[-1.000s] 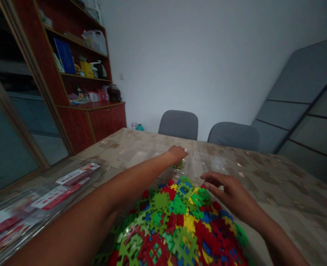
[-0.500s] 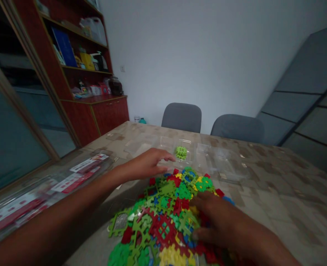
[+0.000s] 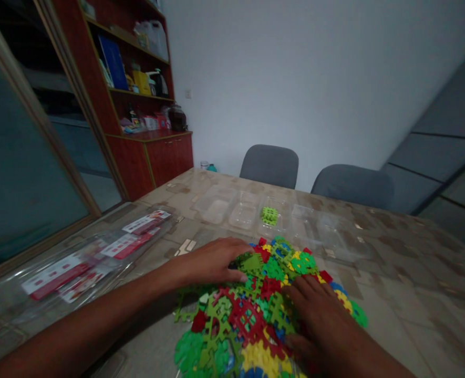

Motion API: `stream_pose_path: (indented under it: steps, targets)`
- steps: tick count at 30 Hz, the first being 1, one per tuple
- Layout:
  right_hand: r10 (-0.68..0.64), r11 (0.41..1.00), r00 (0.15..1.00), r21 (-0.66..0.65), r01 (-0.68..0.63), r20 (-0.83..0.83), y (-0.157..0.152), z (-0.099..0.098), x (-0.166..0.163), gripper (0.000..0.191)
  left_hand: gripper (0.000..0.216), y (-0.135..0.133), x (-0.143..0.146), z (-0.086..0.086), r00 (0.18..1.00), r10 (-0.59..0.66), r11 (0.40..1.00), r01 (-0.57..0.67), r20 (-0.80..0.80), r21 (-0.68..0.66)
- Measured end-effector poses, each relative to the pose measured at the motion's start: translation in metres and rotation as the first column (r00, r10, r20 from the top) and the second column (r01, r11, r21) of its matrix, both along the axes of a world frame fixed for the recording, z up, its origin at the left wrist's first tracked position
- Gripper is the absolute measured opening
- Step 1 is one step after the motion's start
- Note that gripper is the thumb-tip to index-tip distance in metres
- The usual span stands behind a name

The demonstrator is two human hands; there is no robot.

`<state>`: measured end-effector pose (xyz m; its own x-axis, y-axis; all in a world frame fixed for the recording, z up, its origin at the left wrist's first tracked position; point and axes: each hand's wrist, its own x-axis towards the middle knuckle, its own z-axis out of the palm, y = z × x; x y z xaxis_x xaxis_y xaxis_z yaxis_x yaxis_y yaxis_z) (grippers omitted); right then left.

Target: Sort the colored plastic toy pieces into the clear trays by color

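A heaped pile of interlocking plastic building pieces (image 3: pixel 248 317) in green, red, yellow and blue lies in front of me. My left hand (image 3: pixel 218 260) reaches over its left side, thumb and fingers apart around an olive-green piece (image 3: pixel 251 262); a firm grip is not visible. On the right, my right hand (image 3: pixel 319 315) rests against the pile with fingers spread, holding nothing that I can see. Part of the pile is hidden beneath it. Behind the pile, a clear plastic tray (image 3: pixel 243 218) contains light-green pieces (image 3: pixel 269 215) in one compartment.
Clear packages with red and white labels (image 3: pixel 57 273) lie on the table's left side. Two grey chairs (image 3: pixel 269 165) stand behind the patterned table (image 3: pixel 409 283). A red-brown cabinet (image 3: pixel 169 163) is at the back left.
My left hand has come back from beside the tray and lowered onto the pile's left side. My right hand stays on the pile. The view has turned slightly left.
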<state>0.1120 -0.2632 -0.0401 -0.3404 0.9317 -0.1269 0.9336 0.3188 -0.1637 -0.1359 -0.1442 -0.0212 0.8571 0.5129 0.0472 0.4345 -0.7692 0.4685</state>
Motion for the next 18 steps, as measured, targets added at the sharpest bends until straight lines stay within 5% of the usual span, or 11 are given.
stream_pose_path:
  steps: [4,8,13,18]
  targets:
    - [0.001,0.996,0.997,0.092,-0.009,0.079,0.005,0.010,-0.002,0.044,0.034,-0.012,-0.015,0.025,0.984,0.013,1.000,-0.018,-0.177,-0.025]
    - [0.088,0.980,0.992,0.170,-0.102,0.090,-0.005,0.013,-0.015,0.022,0.041,-0.032,-0.022,0.039,0.939,-0.042,0.999,0.046,-0.343,0.004]
    - [0.303,0.924,0.952,0.230,-0.305,0.048,-0.032,-0.020,-0.042,0.025,0.054,-0.048,-0.009,0.029,0.931,-0.092,0.993,0.113,-0.353,0.040]
    - [0.238,0.918,0.970,0.314,-0.240,0.047,-0.027,-0.031,-0.054,0.020,0.035,-0.043,0.002,0.022,0.957,0.020,0.988,0.025,-0.291,0.150]
